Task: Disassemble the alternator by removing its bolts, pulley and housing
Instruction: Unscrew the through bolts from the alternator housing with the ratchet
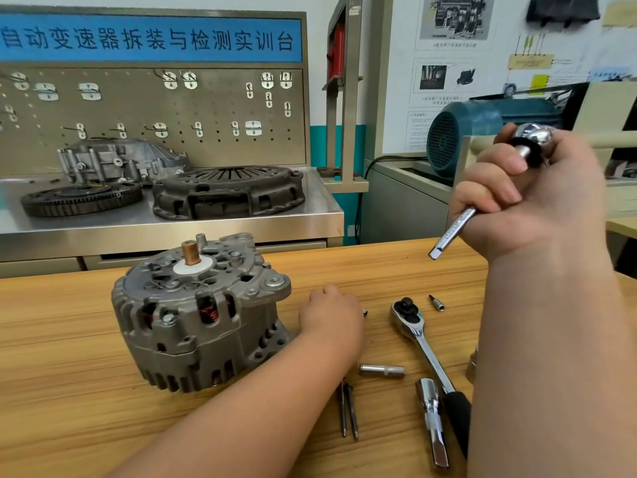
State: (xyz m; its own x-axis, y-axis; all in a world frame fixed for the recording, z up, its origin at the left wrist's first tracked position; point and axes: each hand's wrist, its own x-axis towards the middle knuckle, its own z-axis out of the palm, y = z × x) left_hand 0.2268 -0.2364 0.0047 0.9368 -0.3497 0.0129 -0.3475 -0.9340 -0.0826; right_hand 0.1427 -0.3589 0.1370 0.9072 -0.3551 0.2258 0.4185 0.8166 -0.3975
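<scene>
Ratchet wrench (418, 334) and two long bolts (352, 412) lie on the wooden bench (103, 391). Left hand (332, 313) rests just right of the alternator (200, 312); its fingers are curled under, and whether they hold anything cannot be determined. Right hand (537, 201), raised beyond, has its fingers wrapped round a chrome driver (455, 229).

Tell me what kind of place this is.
Probably an automotive training workshop: a pegboard bench under a blue banner, a clutch cover and toothed flywheel on its steel top, technical posters on the wall, and the alternator on a wooden table.
</scene>
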